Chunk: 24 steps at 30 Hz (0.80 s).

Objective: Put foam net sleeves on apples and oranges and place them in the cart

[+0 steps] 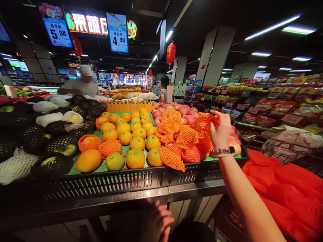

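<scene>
My right hand (220, 130), with a watch on its wrist, reaches over the right bin of pink-red apples (185, 114). Its fingers are closed on an orange foam net sleeve (205, 129) in a heap of such sleeves (176, 134). My left hand (157, 222) hangs low in front of the display's metal edge (151, 196), fingers loosely curled; nothing shows in it. Oranges (131, 134) fill the middle bin, some in orange net sleeves.
Dark fruit in black and white net sleeves (50, 134) lies at left. A cart with red cloth (285, 185) stands at right. A person (82, 85) works behind the display; another person (164, 89) stands farther back. Shelves of packaged goods (272, 104) line the right.
</scene>
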Tool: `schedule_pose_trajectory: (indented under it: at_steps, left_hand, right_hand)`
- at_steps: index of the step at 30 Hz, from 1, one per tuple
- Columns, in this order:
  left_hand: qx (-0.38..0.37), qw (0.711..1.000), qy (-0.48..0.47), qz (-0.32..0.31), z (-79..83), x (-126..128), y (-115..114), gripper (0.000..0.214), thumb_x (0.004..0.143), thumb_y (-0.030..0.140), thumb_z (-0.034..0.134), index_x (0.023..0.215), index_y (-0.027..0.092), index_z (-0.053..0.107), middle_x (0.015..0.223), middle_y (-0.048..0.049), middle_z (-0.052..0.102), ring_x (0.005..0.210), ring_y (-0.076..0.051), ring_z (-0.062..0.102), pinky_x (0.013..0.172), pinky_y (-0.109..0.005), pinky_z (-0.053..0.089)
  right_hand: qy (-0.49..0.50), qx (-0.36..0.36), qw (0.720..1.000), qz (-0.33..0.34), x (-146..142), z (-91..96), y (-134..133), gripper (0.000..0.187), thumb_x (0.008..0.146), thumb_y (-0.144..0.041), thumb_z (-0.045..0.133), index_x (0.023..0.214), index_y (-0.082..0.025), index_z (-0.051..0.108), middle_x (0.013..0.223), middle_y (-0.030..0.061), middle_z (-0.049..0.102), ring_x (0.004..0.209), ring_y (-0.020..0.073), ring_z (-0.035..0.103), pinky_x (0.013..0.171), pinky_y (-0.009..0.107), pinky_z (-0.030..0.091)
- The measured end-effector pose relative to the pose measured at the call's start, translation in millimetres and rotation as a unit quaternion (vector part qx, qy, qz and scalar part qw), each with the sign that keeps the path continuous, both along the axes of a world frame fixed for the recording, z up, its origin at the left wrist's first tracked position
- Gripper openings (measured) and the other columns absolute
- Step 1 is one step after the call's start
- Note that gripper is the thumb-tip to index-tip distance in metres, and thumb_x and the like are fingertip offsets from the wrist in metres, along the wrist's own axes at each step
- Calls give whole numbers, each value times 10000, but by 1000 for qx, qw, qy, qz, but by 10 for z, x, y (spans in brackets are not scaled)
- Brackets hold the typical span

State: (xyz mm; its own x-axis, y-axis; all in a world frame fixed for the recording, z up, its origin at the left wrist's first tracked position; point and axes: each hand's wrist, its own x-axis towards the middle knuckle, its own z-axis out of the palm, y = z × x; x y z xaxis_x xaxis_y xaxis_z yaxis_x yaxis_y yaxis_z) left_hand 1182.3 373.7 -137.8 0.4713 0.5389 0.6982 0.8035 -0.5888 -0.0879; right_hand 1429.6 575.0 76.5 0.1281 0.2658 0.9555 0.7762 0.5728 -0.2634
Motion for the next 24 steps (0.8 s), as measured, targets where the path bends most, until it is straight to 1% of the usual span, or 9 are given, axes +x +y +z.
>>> schedule_pose_trajectory:
  at_steps: [2, 4, 6, 8, 10, 13, 17, 20, 24]
  left_hand:
    - [47, 998, -25, 27, 124, 69, 44, 391, 834, 294, 610, 1225, 306, 598, 1214, -60, 630, 1165, -251, 553, 1000, -511, 467]
    - [99, 991, -38, 83, 366, 125, 215, 429, 854, 307, 577, 1283, 301, 557, 1293, -70, 595, 1220, -283, 522, 1021, -537, 441]
    - [94, 985, 0, 144, 672, 147, 436, 483, 871, 326, 578, 1345, 314, 489, 1348, -81, 556, 1205, -298, 527, 975, -510, 468]
    - [72, 983, 53, 158, 969, 121, 635, 446, 887, 269, 557, 1329, 280, 501, 1292, -87, 595, 1141, -288, 556, 913, -469, 493]
    - [59, 984, 94, 140, 1234, 58, 789, 308, 897, 186, 519, 1192, 227, 595, 1171, -78, 653, 1066, -264, 580, 860, -422, 502]
    - [57, 986, 83, 130, 1626, -26, 986, 178, 910, 149, 469, 967, 170, 636, 992, -75, 675, 931, -229, 596, 784, -362, 500]
    - [58, 983, 21, 172, 2125, 120, 1307, 230, 942, 141, 373, 1029, 111, 584, 1094, -127, 604, 1033, -230, 549, 878, -344, 462]
    - [11, 986, 46, 160, 2229, 442, 1576, 261, 931, 76, 342, 1049, 62, 575, 1093, -133, 595, 1046, -209, 556, 878, -307, 450]
    - [-108, 980, 113, 120, 2086, 767, 1840, 220, 874, 16, 425, 839, 51, 640, 846, -67, 667, 817, -141, 628, 754, -225, 473]
  right_hand:
    - [18, 12, 1000, -4, 107, -23, -109, 439, 714, -109, 442, 1119, -144, 608, 1020, 114, 574, 969, 244, 514, 891, 424, 431]
    - [68, 44, 997, -10, 196, -82, -255, 387, 736, -127, 451, 1080, -134, 631, 995, 114, 584, 955, 245, 525, 879, 424, 436]
    - [132, 80, 988, -4, 248, -177, -444, 326, 762, -151, 467, 1034, -136, 646, 991, 111, 586, 952, 242, 539, 863, 412, 446]
    - [185, 103, 977, 17, 259, -327, -662, 266, 774, -175, 498, 994, -150, 645, 994, 102, 587, 952, 236, 555, 844, 391, 455]
    - [221, 107, 969, 38, 234, -555, -876, 204, 780, -208, 539, 957, -168, 631, 957, 83, 588, 922, 226, 567, 810, 373, 463]
    - [285, 69, 952, 89, 146, -1027, -1131, 162, 775, -277, 617, 915, -196, 606, 911, 47, 573, 867, 207, 565, 772, 354, 463]
    - [353, -38, 923, 149, -27, -1663, -1300, 165, 777, -301, 641, 911, -211, 605, 907, 29, 580, 852, 197, 557, 813, 365, 443]
    - [387, -111, 895, 190, -142, -1941, -1344, 206, 780, -325, 647, 946, -210, 610, 959, 34, 584, 888, 200, 555, 850, 376, 438]
    - [412, -153, 872, 217, -216, -2045, -1400, 248, 763, -347, 671, 959, -207, 613, 990, 31, 586, 935, 198, 558, 881, 360, 440]
